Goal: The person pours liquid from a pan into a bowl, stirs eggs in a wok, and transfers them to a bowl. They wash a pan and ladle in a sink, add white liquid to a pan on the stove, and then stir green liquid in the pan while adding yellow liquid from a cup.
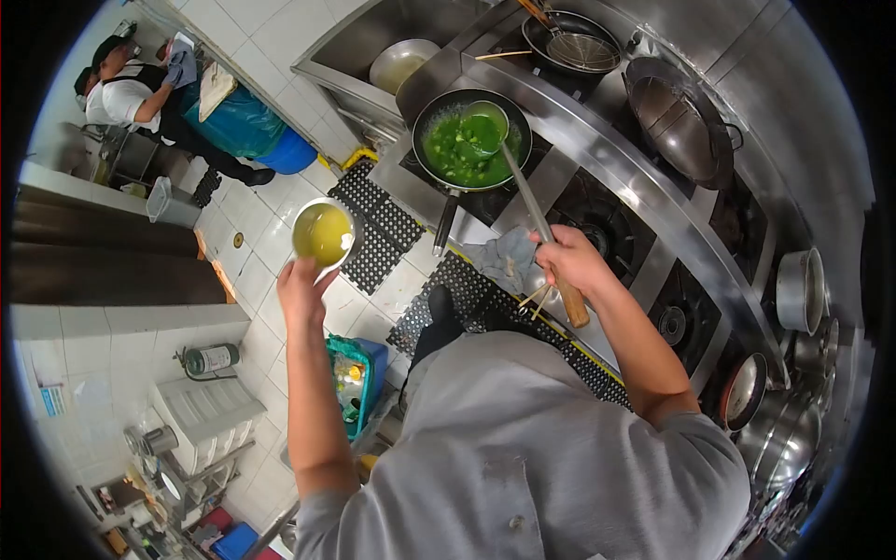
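Note:
My left hand [303, 293] is closed on the rim of a metal bowl [299, 224] of yellow liquid, with a small white thing at its edge. The bowl is over the floor, left of the stove. In my right hand [572, 261] is the wooden handle end of a long ladle [528, 191]. Its head rests in green liquid with small pieces, inside a black frying pan [444, 105] on the near-left burner. The pan's handle [446, 224] points toward me, untouched. A grey cloth [509, 257] lies by the stove's front edge, beside my right hand.
Other burners [605, 224] run to the right. A wok [681, 131] and a pan with a strainer [583, 51] stand behind. A metal bowl [403, 61] sits at the back left. A bin [373, 373] is below my left arm. Another person [131, 98] stands at the far left.

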